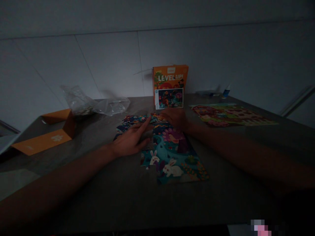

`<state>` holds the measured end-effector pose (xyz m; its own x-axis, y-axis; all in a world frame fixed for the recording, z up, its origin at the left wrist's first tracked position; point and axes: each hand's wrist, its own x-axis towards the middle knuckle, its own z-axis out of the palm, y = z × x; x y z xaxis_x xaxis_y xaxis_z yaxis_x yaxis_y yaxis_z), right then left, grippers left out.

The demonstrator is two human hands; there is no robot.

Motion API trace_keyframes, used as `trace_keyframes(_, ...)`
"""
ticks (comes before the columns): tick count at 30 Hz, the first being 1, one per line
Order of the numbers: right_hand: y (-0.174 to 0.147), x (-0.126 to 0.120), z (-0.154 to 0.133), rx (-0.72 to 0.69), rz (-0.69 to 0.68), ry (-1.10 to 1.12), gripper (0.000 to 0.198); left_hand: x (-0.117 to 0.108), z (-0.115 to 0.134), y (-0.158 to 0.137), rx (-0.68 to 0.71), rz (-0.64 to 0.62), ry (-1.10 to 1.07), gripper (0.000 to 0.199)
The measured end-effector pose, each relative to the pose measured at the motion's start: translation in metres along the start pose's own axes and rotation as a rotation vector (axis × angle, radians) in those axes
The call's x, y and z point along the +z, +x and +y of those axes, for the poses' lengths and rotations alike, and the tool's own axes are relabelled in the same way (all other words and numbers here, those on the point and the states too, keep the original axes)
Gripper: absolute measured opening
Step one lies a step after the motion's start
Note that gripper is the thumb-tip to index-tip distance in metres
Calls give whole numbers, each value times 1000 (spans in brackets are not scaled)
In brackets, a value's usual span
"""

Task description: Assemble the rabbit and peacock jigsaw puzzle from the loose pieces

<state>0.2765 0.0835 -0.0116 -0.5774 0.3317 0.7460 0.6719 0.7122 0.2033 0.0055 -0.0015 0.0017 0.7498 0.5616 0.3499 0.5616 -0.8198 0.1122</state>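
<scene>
A partly joined jigsaw puzzle (172,147) with white rabbits and a purple peacock lies on the grey table. Loose puzzle pieces (128,119) are spread along its far left side. My left hand (131,139) is over the pieces left of the joined part, index finger stretched forward and thumb apart, with nothing seen in it. My right hand (174,118) is at the puzzle's far edge, its fingers bent down close together by some orange pieces. Its fingertips are dim, so whatever they hold is hidden.
Behind the puzzle stands an orange "LEVEL UP!" box (170,77), a picture card (169,99) leaning against it. An open orange box tray (49,134) and clear plastic bags (110,106) are at left. Another puzzle (228,114) and a small blue bottle (226,91) are at right.
</scene>
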Motion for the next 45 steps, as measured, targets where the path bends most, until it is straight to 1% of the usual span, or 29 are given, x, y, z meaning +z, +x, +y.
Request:
trace_keyframes(4,1,-4,-15,-404,95,44,26,1,1,0,60,45,10,84)
trace_keyframes(6,4,-7,-20,-516,145,44,22,1,0,-1,78,65,41,77)
trace_keyframes(7,5,-8,-21,-538,152,45,21,1,-1,-1,82,74,56,72)
trace_keyframes(10,6,-10,-23,-525,95,65,22,0,-1,0,66,109,81,57)
trace_keyframes(12,5,-10,-22,-499,41,85,28,-2,-1,1,54,153,74,43)
trace_keyframes(14,4,-9,-22,-443,-5,90,34,-4,-1,3,56,202,55,33)
trace_keyframes(16,2,-7,-20,-359,-38,92,36,-5,-2,4,57,238,32,30)
trace_keyframes(19,0,-4,-18,-263,-68,106,40,-4,-4,5,61,266,-1,28)
trace_keyframes(21,0,-2,-17,-255,-75,114,46,-2,-5,5,83,262,-30,27)
trace_keyframes(23,1,-1,-16,-270,-100,115,47,0,-6,4,107,242,-53,28)
trace_keyframes(26,1,1,-17,-316,-139,108,42,1,-7,3,110,189,-63,31)
trace_keyframes(30,3,1,-17,-367,-126,94,34,2,-8,2,80,153,-75,39)
trace_keyframes(34,4,0,-18,-421,-116,62,29,2,-7,2,73,214,-100,38)
trace_keyframes(37,6,-1,-19,-454,-106,31,29,2,-6,2,20,256,-115,35)
trace_keyframes(42,6,-1,-20,-406,-141,49,32,1,-7,4,-17,267,-124,36)
trace_keyframes(45,6,1,-20,-389,-133,52,34,0,-7,4,-32,263,-116,38)
